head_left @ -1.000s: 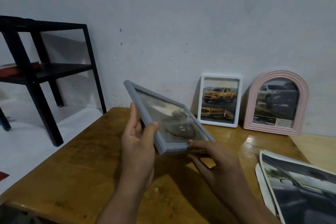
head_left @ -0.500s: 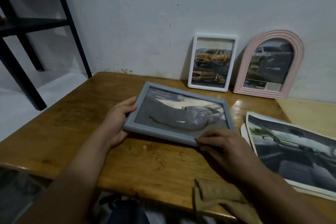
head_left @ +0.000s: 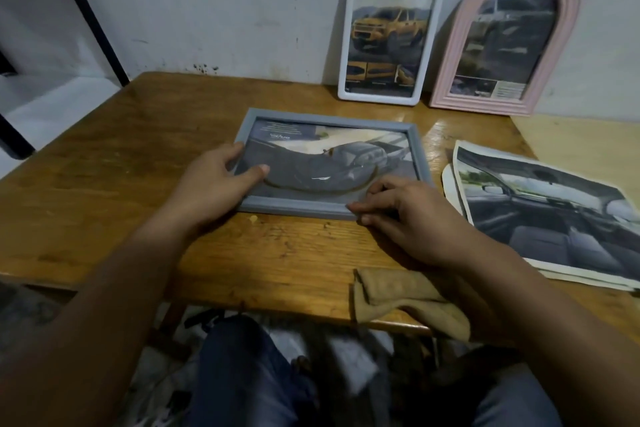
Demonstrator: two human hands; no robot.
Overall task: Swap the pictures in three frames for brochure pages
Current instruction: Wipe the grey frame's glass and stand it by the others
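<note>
— Lying flat, was it, the grey frame [head_left: 332, 163]?

— Flat and face up on the wooden bench [head_left: 114, 163], near its middle; a brochure page with a dark car showed behind the glazing; the moulding was plain, rectangular, matt grey.

— And the hands?

— The left hand [head_left: 214, 189] gripped the frame's left edge, thumb laid on the glazing and fingers curled over the rim; the right hand [head_left: 405, 215] had its bent fingertips on the near right corner, whether pinching it or only pressing I could not tell.

— How would it handle?

— Light and stiff, I judged, probably plastic; the clear front looked smooth and slippery, and would take fingerprints or crack if flexed; best held by the two short edges on the moulding, not the pane.

— What else stood about?

— Behind it, leaning on the wall, a white frame [head_left: 389, 36] with rounded corners holding a yellow pickup page, and just beside that a pink arched frame [head_left: 502, 42], ribbed in concentric ridges, with a dark car page; all three seemed filled, so the job looked close to done; to the right lay loose brochure pages [head_left: 540, 215], thin, glossy and limp; a crumpled tan cloth [head_left: 405, 302] hung over the near edge.
</note>
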